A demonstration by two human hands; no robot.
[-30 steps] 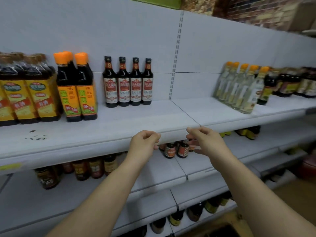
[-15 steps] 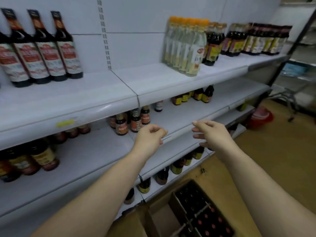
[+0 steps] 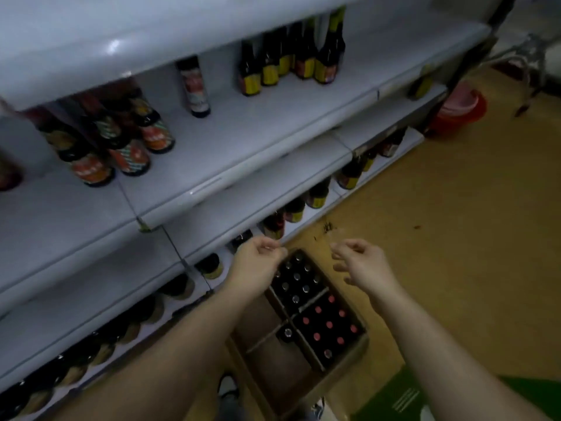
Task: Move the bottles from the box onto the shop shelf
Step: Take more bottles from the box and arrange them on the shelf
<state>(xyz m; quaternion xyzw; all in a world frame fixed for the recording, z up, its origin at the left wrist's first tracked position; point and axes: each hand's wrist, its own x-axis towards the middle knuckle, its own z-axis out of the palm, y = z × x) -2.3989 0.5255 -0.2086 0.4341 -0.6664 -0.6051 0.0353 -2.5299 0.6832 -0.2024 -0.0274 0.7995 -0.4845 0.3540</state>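
Observation:
A cardboard box with dividers stands on the floor below me. Its far compartment holds several dark-capped bottles, its right compartment several red-capped bottles, and one lone bottle sits by the middle divider. The near-left compartments look empty. My left hand hovers above the box's far-left corner, fingers loosely curled, holding nothing. My right hand hangs over the box's far-right side, fingers apart and empty. The white shop shelf rises at left in several tiers.
Dark sauce bottles stand on the middle tier, more further right and along the lowest tier. A red bucket sits on the tan floor at right. A green sheet lies near the box.
My view has tilted down from the upper shelves to the floor. Both hands dropped from the shelf edge to just above the box, which is now in full view.

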